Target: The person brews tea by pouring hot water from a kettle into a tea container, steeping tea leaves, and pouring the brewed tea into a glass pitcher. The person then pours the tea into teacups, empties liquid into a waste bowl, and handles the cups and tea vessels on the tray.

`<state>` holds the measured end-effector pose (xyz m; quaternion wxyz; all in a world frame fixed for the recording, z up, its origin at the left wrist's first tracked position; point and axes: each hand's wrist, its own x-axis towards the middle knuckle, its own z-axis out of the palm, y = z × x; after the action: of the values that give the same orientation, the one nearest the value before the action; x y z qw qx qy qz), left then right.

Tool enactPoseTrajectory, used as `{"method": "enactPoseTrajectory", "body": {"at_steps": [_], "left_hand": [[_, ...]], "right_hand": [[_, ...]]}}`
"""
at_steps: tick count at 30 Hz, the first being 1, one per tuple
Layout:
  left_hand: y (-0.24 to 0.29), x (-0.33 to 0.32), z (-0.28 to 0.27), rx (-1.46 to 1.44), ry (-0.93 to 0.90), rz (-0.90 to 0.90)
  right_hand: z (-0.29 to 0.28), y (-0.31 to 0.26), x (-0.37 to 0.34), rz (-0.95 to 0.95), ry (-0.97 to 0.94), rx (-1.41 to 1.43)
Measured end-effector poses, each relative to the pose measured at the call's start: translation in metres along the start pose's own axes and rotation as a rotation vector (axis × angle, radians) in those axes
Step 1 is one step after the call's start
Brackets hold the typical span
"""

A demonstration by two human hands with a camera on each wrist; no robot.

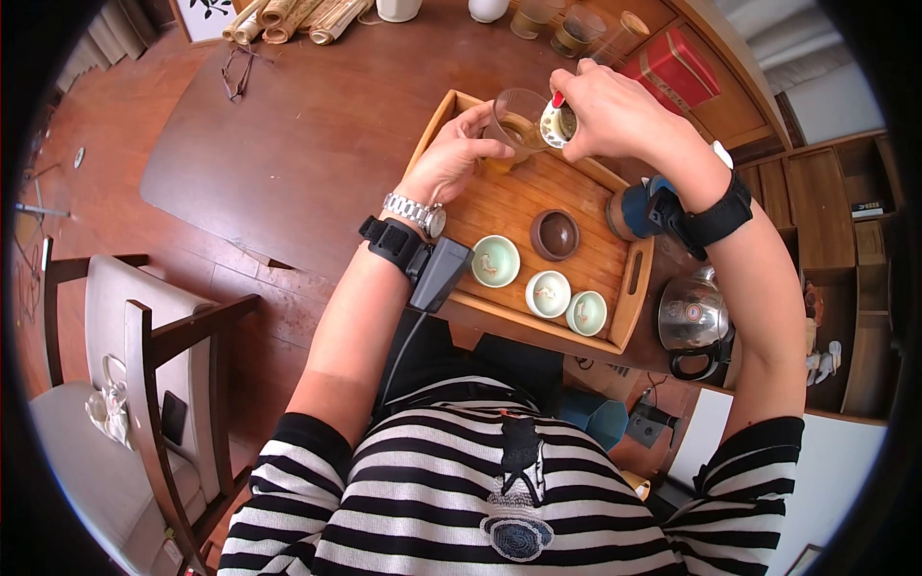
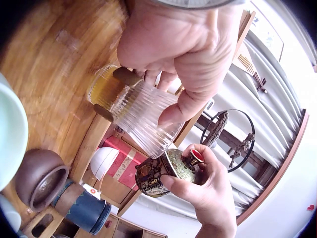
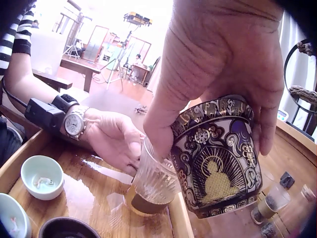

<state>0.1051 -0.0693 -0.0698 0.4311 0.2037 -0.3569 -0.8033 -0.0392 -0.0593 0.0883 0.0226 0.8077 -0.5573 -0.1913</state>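
Observation:
My left hand (image 1: 449, 161) grips a ribbed clear glass (image 1: 519, 117) over the wooden tray (image 1: 629, 309); amber liquid shows low in the glass (image 3: 153, 191) in the right wrist view. Tilted at the glass's rim is a dark, gold-patterned vessel (image 3: 215, 163), pinched by my right hand (image 1: 619, 113). In the left wrist view, the right fingers and thumb hold the vessel (image 2: 156, 176) near a red-topped knob. On the tray stand a brown bowl (image 1: 555, 235) and three pale green cups, one of them (image 1: 495, 261) nearest my left wrist.
A blue canister (image 1: 634, 209) stands by the tray's right side, with a steel kettle (image 1: 693, 312) beyond it. Behind are a red box (image 1: 672, 69) and several glasses. Glasses (image 1: 238, 72) and rolled bamboo mats (image 1: 293, 17) lie on the table (image 1: 259, 144).

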Motion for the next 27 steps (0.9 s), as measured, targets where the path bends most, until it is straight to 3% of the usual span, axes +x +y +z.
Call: {"method": "enactPoseTrajectory", "body": {"at_steps": [21,24,27], "left_hand": [[0.001,-0.001,0.0,-0.006,-0.032,0.006],[-0.001,0.0,-0.001,-0.006,-0.015,0.015],[0.0,0.0,-0.001,0.012,-0.032,0.021]], "right_hand": [[0.0,-0.004,-0.004,-0.005,0.041,-0.033],[0.007,0.006,-0.008,0.031,0.065,0.081],[0.024,0.019,-0.014,0.033,0.235,0.342]]}}
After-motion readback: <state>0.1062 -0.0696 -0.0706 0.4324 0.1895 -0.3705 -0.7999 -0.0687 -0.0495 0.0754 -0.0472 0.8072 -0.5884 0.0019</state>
